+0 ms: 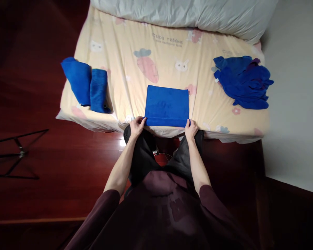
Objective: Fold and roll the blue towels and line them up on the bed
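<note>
**Pinching the near corners of a folded blue towel at the bed's edge**

Lying flat at the near edge of the bed [135,41], the folded blue towel [167,104] forms a neat rectangle, its near edge turned up into a narrow fold right along the mattress edge. The left hand [137,125] grips the near left corner of that towel, fingers curled over the fold and thumb closed against them in a pinch. The right hand [191,129] does the same at the near right corner, its fingertips pressed together on the cloth. Both hands sit just off the mattress edge, with the towel stretching away from them toward the far side.

To the far left of the towel, well apart from it, two rolled blue towels [87,86] lie side by side and touching, close to the bed's left edge. On the right, also well apart, a loose pile of blue cloths [243,81] rests near the right edge. A grey pillow [187,14] runs across the far end of the bed. The sheet is pale yellow with printed carrots and rabbits. Nothing lies between the hands and the towel. On the dark red floor at left stand the thin black legs of a stand [15,152].
</note>
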The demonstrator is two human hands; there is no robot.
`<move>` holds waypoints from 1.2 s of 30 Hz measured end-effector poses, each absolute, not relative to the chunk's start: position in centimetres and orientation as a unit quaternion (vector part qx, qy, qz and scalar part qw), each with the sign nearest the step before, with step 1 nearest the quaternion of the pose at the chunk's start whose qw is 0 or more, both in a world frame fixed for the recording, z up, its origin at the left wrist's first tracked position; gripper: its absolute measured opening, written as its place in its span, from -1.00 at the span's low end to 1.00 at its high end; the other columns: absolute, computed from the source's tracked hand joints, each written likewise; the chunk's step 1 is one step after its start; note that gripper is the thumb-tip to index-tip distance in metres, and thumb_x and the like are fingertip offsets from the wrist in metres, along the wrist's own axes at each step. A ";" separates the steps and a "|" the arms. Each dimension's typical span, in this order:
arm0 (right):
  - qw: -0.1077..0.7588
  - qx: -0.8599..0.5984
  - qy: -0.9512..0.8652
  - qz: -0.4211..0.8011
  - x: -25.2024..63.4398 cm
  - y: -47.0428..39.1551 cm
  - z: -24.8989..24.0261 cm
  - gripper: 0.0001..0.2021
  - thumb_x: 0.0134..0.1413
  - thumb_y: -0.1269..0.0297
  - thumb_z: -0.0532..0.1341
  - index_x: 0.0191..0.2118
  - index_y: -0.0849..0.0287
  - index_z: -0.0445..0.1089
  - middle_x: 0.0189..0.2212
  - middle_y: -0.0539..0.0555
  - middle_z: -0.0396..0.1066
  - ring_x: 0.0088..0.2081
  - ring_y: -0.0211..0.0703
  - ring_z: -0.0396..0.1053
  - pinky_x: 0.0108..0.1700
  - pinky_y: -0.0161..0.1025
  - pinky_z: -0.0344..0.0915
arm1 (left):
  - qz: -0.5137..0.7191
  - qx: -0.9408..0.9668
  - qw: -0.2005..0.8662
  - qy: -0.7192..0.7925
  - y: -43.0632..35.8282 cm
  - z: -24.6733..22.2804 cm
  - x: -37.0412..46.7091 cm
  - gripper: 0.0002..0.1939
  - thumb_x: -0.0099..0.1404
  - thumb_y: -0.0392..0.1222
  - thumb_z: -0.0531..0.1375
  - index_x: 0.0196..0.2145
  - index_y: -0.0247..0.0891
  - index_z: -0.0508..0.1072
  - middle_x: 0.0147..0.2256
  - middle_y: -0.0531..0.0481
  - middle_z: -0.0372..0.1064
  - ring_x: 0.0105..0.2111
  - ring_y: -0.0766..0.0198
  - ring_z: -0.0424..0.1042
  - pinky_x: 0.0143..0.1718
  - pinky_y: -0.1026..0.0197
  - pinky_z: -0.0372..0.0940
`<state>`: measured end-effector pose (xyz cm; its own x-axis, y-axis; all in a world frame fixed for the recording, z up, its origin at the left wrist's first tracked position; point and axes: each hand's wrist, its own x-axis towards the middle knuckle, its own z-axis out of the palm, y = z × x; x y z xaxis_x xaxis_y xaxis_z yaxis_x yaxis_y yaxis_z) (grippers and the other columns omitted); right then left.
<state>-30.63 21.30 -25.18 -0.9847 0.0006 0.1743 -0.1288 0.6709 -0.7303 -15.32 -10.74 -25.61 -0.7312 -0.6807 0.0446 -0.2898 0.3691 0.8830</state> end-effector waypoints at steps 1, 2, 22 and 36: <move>0.087 0.038 -0.909 0.405 -30.7 21.3 -25.3 -0.49 0.50 -0.14 0.08 -0.16 0.18 0.59 -0.20 0.36 0.61 -0.11 0.11 0.58 0.06 -0.07 0.45 | -0.471 0.305 0.208 -0.801 -10.8 -25.7 -15.4 -0.57 0.37 0.25 0.29 -0.25 -0.22 0.61 -0.35 -0.08 0.61 -0.34 0.13 0.57 -0.18 0.13 0.45; 0.093 0.041 -0.909 0.403 -30.8 21.2 -25.3 -0.49 0.50 -0.14 0.08 -0.17 0.17 0.59 -0.22 0.34 0.61 -0.12 0.10 0.58 0.05 -0.09 0.46 | -0.470 0.307 0.208 -0.801 -10.8 -25.7 -15.5 -0.58 0.37 0.24 0.30 -0.25 -0.21 0.61 -0.35 -0.08 0.61 -0.33 0.12 0.58 -0.17 0.12 0.46; -0.030 0.373 -0.876 0.305 -29.1 23.6 -23.0 -0.51 0.49 0.29 0.10 0.42 0.11 0.44 0.42 0.17 0.36 0.49 0.08 0.28 0.60 0.25 0.06 | -0.302 0.020 0.081 -0.950 -9.5 -24.7 -13.6 -0.26 0.44 -0.28 0.11 0.54 -0.23 0.25 0.53 -0.19 0.10 0.57 -0.07 0.04 0.60 -0.29 -0.05; -0.021 0.343 -0.858 0.382 -33.4 25.0 -25.1 -0.41 0.18 0.60 0.11 0.22 0.11 0.62 0.28 0.09 0.54 0.39 -0.04 0.43 0.50 0.08 0.32 | -0.287 0.067 0.098 -0.950 -10.0 -25.2 -14.1 -0.30 0.37 -0.39 0.09 0.43 -0.20 0.44 0.43 -0.20 0.28 0.47 -0.07 0.29 0.48 -0.27 0.14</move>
<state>-33.38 25.01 -25.07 -0.7638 -0.6046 0.2260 -0.5722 0.4722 -0.6705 -14.11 -9.95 -25.17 -0.9717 -0.1835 0.1484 -0.0706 0.8261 0.5591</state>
